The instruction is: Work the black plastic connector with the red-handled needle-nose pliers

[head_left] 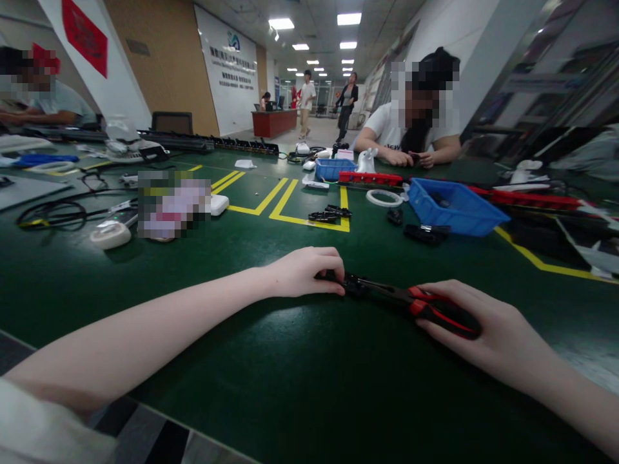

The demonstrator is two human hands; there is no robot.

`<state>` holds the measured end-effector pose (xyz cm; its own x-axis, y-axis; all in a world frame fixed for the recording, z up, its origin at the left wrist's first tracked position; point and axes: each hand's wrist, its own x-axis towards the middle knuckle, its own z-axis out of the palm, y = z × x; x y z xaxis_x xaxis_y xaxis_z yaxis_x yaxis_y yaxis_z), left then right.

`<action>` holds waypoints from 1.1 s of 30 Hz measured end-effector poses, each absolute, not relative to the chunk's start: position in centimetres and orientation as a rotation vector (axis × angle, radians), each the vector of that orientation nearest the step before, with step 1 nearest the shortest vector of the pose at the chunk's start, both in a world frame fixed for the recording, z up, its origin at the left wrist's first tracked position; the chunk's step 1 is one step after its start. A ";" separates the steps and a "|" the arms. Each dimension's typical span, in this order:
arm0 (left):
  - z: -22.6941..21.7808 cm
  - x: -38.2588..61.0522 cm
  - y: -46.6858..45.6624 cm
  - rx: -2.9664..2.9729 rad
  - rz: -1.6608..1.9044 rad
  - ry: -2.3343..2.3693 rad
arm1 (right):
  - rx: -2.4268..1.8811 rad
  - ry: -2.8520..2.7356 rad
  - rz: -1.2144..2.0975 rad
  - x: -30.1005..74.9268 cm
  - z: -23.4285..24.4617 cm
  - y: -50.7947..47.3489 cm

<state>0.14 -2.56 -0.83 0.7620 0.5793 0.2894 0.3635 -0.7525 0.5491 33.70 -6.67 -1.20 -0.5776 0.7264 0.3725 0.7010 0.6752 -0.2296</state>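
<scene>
- Rows of rectangular ceiling lights (349, 19) brighten the long room beyond us, where a white wall panel with a logo (227, 64) stands left of a reddish-brown reception counter (275, 124); two people are on their feet farther back.
- Our smooth dark-green desk (290, 386) carries outlines of yellow tape (309, 223), and a pair of slim black parts (329, 214) lies by one of them.
- Our left hand (312, 270) pinches a small black part (355, 285) between thumb and fingers, just above or on the bare green surface — we cannot tell which.
- Our right hand (503, 335) is wrapped around the red-and-black handles of a pair of long-nosed pliers (416, 303); their tips point left and meet the small black part, though whether the jaws are clamped on it we cannot make out.
- Past the right hand we see a blue plastic bin (464, 222) with dark contents, loose black pieces (425, 233) just in front of it and a white ring (385, 205) to its left.
- Off to our left lie a white rounded case (218, 205), a blurred phone (176, 206) and black cables (39, 212).
- Across from us a seated co-worker (411, 135) holds something small and dark in both hands.
</scene>
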 end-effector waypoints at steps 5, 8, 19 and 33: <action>-0.7 0.1 -2.6 2.488 0.601 0.755 | -1.094 -2.437 0.001 33.3 -0.9 -7.1; -0.7 0.2 -2.7 2.491 0.601 0.795 | -1.034 -2.434 -0.189 33.1 -0.7 -7.3; -0.6 0.0 -2.8 2.516 0.602 0.724 | -1.057 -2.437 -0.191 33.4 -0.7 -7.2; -0.8 0.1 -3.1 2.496 0.639 0.662 | -1.129 -2.311 0.254 33.0 -0.7 -7.4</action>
